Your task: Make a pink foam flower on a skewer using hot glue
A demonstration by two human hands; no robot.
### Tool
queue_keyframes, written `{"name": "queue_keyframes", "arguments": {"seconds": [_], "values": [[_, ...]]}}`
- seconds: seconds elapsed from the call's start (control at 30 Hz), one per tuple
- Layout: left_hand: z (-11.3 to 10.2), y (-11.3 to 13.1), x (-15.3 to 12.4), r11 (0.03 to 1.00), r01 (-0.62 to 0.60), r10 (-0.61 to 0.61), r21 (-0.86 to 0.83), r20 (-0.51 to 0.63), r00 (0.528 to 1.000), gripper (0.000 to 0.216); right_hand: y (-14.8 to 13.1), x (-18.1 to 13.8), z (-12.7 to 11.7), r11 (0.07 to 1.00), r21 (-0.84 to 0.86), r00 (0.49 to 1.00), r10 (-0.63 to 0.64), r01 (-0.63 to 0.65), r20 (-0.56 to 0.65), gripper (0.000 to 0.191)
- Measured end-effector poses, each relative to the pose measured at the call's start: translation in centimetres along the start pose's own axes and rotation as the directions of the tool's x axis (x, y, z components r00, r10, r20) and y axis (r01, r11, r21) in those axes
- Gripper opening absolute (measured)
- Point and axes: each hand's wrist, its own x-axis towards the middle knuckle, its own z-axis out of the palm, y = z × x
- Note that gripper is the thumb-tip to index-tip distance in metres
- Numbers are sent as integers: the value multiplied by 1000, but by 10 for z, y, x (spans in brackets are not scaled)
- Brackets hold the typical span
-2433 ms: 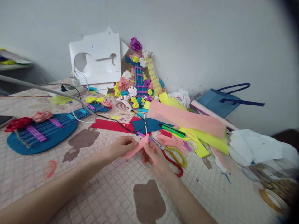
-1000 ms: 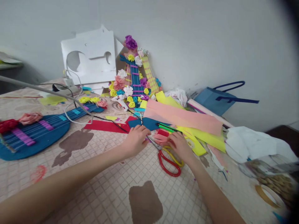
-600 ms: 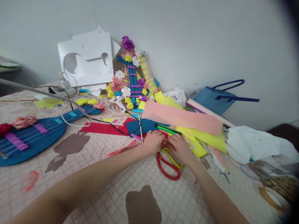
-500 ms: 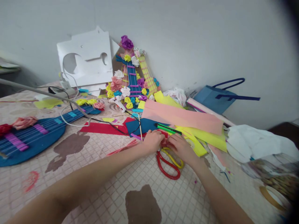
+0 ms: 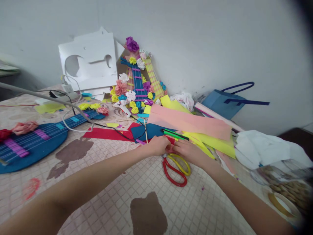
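Note:
My left hand (image 5: 158, 146) and my right hand (image 5: 187, 150) meet fingertip to fingertip on the table. Both have their fingers curled and pinched on a small pink paper piece (image 5: 171, 147) from a little pile of cut pink and red scraps, mostly hidden under them. Red-and-yellow-handled scissors (image 5: 176, 169) lie just in front of the hands. A green pen (image 5: 174, 134) lies just behind them, on dark blue paper (image 5: 146, 131). A thin wooden skewer (image 5: 145, 130) lies left of the pen.
A long pink sheet (image 5: 190, 122) and yellow sheets (image 5: 220, 144) lie behind right. A blue felt guitar (image 5: 36, 143) with cables across it is at the left. Flower-decorated guitars (image 5: 137, 81), white cardboard (image 5: 90, 65), a glue gun (image 5: 122, 106) and a blue bag (image 5: 225, 101) line the wall.
The hands held a pink strip near me, laid it down on the table, then reached forward to the scrap pile by the scissors. The laid-down strip no longer shows.

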Motion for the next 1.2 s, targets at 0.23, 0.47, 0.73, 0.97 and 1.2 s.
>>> {"name": "queue_keyframes", "arguments": {"seconds": [0.23,0.47,0.73,0.97,1.2], "values": [[4,-2,1,1000,17,-17,13,3,1000,19,-1,-2,0,984,-169,994,-42,59,101,20],[1,2,2,1000,17,-17,9,10,1000,19,-11,-8,-3,942,-324,988,-41,89,151,21],[0,6,3,998,37,-39,-50,-40,998,21,-7,-7,1,992,-63,994,112,-112,-1,15],[-10,0,18,970,169,-174,-173,-14,985,21,-9,-6,-20,944,92,891,328,-316,-313,19],[-18,-11,39,938,258,-190,-232,278,942,32,-87,-25,-12,844,125,852,523,-522,22,28]]}}
